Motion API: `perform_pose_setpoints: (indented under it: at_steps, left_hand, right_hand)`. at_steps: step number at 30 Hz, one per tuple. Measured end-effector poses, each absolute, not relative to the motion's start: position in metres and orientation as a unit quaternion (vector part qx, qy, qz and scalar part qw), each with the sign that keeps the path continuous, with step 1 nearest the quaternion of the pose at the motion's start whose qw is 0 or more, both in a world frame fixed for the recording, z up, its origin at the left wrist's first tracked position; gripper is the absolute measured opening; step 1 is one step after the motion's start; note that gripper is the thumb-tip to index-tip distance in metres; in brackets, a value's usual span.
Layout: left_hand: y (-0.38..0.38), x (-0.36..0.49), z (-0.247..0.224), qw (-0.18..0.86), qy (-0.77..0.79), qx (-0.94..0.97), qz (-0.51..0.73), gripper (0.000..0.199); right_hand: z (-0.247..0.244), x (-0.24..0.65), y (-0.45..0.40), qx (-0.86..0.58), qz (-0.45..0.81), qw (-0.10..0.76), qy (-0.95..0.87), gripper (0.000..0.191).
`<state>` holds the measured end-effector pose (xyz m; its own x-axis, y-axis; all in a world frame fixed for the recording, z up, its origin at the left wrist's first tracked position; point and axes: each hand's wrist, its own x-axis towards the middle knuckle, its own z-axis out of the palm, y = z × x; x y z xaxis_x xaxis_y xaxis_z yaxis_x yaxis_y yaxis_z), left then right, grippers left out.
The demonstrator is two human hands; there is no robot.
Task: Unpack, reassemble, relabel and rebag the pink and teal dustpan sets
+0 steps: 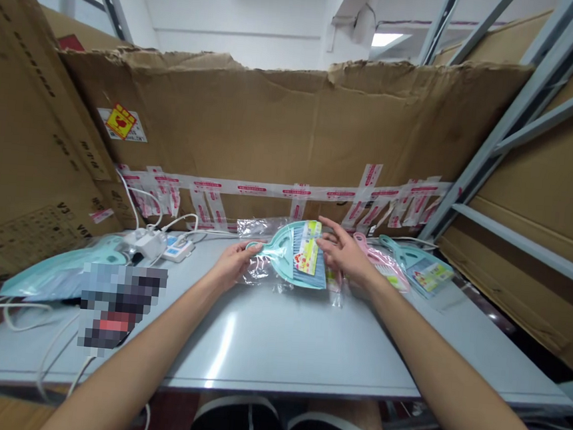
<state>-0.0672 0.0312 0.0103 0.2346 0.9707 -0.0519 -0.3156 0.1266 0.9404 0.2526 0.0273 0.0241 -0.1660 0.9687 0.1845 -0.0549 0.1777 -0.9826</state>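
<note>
A mint-green mini dustpan point(282, 260) with a blue-bristled brush point(319, 271) lies in a clear plastic bag in front of me. Its colourful label card point(308, 247) faces up. My left hand point(235, 262) is closed on the handle end at the left. On the other side, my right hand point(342, 250) is at the bristle edge, fingers apart, with fingertips against or just beside the card. Close to the right hand lie a pink bagged dustpan set point(387, 267) and another mint-green one point(425, 270).
At the left of the grey table point(255, 346) lie a bagged mint-green dustpan point(61, 269), white plugs on a power strip point(179, 248), loose cables and a blurred-out item point(121, 304). A taped cardboard wall point(273, 133) stands behind; a metal rack post point(488, 145) rises at right.
</note>
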Motion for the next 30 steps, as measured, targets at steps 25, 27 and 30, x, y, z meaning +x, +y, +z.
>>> perform_pose_setpoints:
  at_steps: [25, 27, 30]
  left_hand:
    - [0.027, -0.071, 0.018, 0.626, 0.367, 0.479, 0.493, 0.051]
    - [0.026, -0.069, 0.016, 0.628, 0.368, 0.481, 0.489, 0.049]
    - [0.026, -0.067, 0.016, 0.629, 0.37, 0.479, 0.489, 0.05]
  right_hand:
    - [0.031, 0.261, 0.017, -0.378, 0.515, 0.372, -0.674, 0.121]
    - [0.031, 0.26, 0.016, -0.384, 0.484, 0.364, -0.697, 0.12]
    - [0.031, 0.259, 0.015, -0.389, 0.444, 0.363, -0.721, 0.122]
